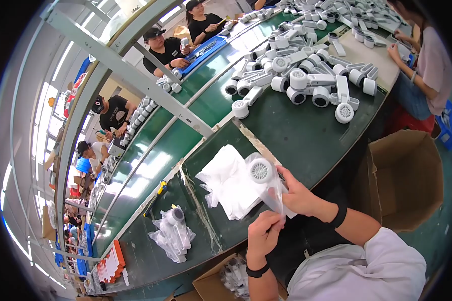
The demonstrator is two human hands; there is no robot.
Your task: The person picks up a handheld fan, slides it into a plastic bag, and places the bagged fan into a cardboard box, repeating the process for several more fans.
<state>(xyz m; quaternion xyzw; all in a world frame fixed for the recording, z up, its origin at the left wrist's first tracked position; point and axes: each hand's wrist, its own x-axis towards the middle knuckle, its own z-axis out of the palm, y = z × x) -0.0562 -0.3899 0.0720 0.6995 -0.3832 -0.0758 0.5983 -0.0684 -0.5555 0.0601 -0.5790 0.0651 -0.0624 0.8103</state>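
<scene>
Between my hands is a white handheld device with a round grille [260,171], inside a clear plastic bag [272,198]. My right hand [299,194] grips its side through the film. Lower down, my left hand [265,232] is closed in a pinch at the bag's bottom end; the fingertips are partly hidden. Beneath and left of the device lies a stack of thin white bags or sheets [228,183] on the green table. Farther left rests a bundle of bagged devices [173,233].
A large heap of unbagged devices [306,80] covers the far table. A yellow utility knife [155,198] lies left, past orange-and-white cartons [112,263]. Open cardboard boxes stand right [407,175] and below [211,283]. A metal frame post [135,75] crosses the upper left; co-workers sit beyond the conveyor and at right.
</scene>
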